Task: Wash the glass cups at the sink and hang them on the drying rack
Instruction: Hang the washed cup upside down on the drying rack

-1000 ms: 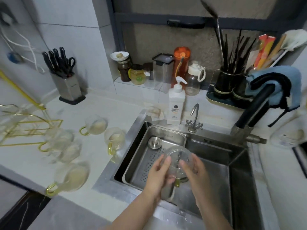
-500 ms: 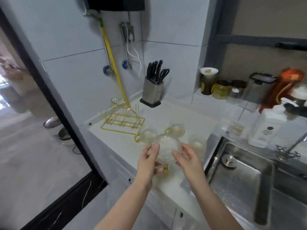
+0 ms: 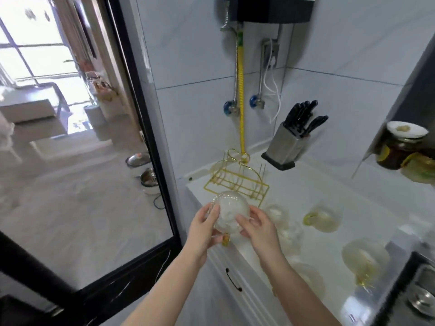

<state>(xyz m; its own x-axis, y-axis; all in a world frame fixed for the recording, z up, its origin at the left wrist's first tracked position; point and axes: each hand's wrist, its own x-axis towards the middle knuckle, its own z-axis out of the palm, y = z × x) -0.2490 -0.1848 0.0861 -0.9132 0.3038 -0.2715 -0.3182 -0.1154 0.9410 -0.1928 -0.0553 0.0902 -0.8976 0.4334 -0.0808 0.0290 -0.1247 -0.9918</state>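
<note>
White counter (image 3: pixel 348 198) with gold rack (image 3: pixel 237 182), knife block (image 3: pixel 286 147), seemingly several blurred cups (image 3: pixel 322 220).

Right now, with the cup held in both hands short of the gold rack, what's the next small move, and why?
Probably carry the glass cup forward and slightly right, toward the gold rack, and lower it onto a free prong. Both the left hand and right hand grip it above the counter edge, just short of the rack, whose prongs look bare. Other cups lie on the counter.

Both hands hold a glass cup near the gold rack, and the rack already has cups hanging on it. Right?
Not quite. In the head view the left hand and right hand hold the cup, but the rack holds no cups.
</note>
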